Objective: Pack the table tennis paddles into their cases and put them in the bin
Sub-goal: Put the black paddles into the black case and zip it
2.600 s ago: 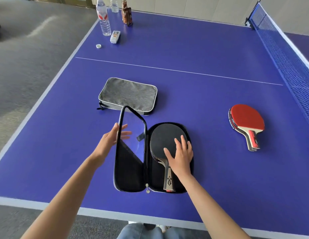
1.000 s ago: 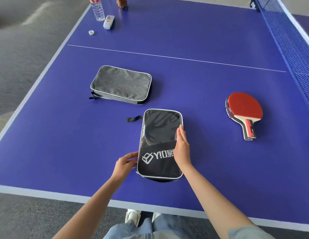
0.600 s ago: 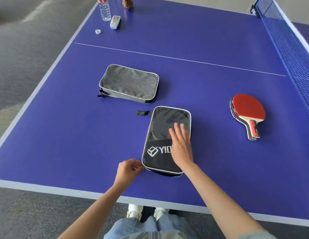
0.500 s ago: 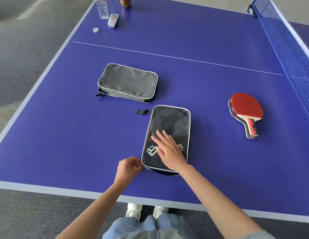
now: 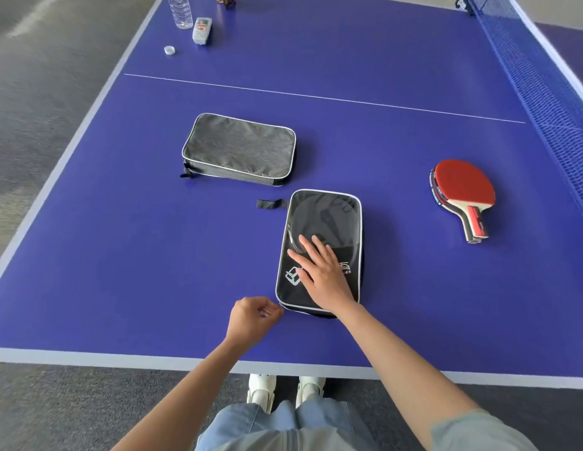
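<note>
A black paddle case [image 5: 326, 219] with white piping lies folded closed near the table's front edge, a black paddle showing through its clear upper window. My right hand [image 5: 319, 271] presses flat on its lower half with straight fingers. My left hand [image 5: 252, 319] has curled fingers pinching at the case's near-left corner, where the zipper runs; the pull itself is hidden. A grey case [image 5: 239, 148] lies closed farther back on the left. A red paddle [image 5: 461, 193] lies loose on the right, handle toward me.
The blue table tennis table [image 5: 120, 255] has its net [image 5: 550, 92] along the right side. A water bottle [image 5: 180, 11], a small white device [image 5: 202, 30] and a bottle cap [image 5: 169, 50] sit at the far left corner. No bin is in view.
The black case's lid was folded shut over the black paddle. My right hand slid down to press the lower half, and my left hand moved to the near-left corner and pinched there.
</note>
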Motion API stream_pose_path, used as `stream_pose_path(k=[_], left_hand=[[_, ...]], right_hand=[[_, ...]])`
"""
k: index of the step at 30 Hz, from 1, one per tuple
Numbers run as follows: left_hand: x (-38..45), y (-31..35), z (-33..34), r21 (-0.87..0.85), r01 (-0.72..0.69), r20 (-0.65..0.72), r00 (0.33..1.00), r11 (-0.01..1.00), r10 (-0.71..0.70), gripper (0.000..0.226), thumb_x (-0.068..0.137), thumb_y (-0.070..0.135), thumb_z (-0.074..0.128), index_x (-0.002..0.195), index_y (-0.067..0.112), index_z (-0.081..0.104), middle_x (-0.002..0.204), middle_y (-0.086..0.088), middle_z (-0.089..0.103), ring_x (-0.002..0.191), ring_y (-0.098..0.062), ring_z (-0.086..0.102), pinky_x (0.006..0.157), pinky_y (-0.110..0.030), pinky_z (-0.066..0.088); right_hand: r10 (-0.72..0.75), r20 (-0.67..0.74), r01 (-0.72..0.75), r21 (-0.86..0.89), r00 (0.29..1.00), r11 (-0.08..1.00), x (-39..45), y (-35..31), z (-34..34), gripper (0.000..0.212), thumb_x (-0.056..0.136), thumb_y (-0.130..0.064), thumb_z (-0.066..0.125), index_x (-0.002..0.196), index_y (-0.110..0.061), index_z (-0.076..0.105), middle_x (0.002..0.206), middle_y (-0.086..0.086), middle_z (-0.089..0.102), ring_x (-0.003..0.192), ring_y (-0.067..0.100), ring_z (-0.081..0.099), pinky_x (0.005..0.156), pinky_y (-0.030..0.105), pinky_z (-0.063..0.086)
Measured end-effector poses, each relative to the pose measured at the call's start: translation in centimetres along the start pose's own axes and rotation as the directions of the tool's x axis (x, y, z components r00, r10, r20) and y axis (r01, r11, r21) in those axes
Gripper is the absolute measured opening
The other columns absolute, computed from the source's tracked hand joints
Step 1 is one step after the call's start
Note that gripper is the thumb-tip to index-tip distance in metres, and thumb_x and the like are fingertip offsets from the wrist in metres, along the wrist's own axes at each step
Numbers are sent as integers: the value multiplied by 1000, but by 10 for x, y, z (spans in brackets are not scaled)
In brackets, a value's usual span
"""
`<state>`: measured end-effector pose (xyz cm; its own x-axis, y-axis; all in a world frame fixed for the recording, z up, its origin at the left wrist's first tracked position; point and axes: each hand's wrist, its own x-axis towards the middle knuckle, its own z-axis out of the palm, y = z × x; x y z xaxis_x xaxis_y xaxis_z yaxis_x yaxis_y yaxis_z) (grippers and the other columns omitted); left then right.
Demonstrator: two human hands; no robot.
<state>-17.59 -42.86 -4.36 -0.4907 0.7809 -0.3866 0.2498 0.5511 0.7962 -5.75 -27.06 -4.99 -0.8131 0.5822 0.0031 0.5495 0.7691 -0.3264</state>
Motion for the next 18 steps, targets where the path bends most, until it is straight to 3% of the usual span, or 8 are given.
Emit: stream_pose_path(k=[2,6,9,12,13,15,16,18], left_hand=[[-5,7,10,25,-13,9,1000,1000,13,15,79,17,72,65,13,71,58,10,64,52,2,58,55,-7,44],[-13,17,29,4,-20,40,999,1000,19,18,80,14,70,62,11,71,57,3,69,56,-13,66,58,-20,50],[-8,17,25,23,-31,63,998,999,30,18,81,18,71,63,13,73,59,3,70,57,-13,66,56,-21,50],[-2,16,17,5,1,147,989,1000,-2,18,81,22,71,66,14,75,61,4,71,60,-7,66,61,-23,52],[0,16,14,-23,42,185,982,999,-37,17,81,22,71,66,16,75,61,4,71,61,-7,66,63,-23,54],[4,15,11,-104,143,246,962,984,-114,15,79,20,71,65,19,76,63,2,72,65,-9,67,67,-22,57],[4,15,11,-138,187,265,953,973,-146,15,78,19,72,64,20,76,65,1,73,67,-9,68,68,-22,57],[4,16,10,-190,258,300,934,947,-194,17,77,16,72,62,22,77,67,1,74,69,-6,68,69,-19,56]], right_hand=[[3,-17,-3,-6,1000,1000,0,-1,2,41,99,-28,40,139,-28,44,156,1,25,147,25,15,119,42,12],[-3,-47,2,-19,999,1000,-1,-4,2,40,98,-27,41,138,-28,46,155,1,28,146,25,18,119,42,14],[-11,-60,13,24,998,1000,-2,-5,-1,39,98,-26,43,137,-26,48,155,1,28,146,24,17,119,40,12],[85,-44,-68,298,995,952,-4,-13,-12,33,95,-19,51,128,-17,59,149,4,40,142,20,27,118,35,20],[146,-63,-106,425,987,899,-10,-19,-17,28,93,-15,55,119,-14,65,139,6,52,132,17,40,112,32,31],[249,-160,-125,546,955,828,-30,-32,-23,15,88,-10,61,98,-12,72,100,3,68,91,9,57,84,25,49],[283,-181,-137,563,942,815,-45,-38,-24,10,86,-10,63,89,-13,71,84,2,67,74,8,57,69,22,49],[354,-108,-227,590,929,775,-73,-49,-22,9,86,-14,63,80,-13,69,71,-1,66,59,8,57,57,22,49]])
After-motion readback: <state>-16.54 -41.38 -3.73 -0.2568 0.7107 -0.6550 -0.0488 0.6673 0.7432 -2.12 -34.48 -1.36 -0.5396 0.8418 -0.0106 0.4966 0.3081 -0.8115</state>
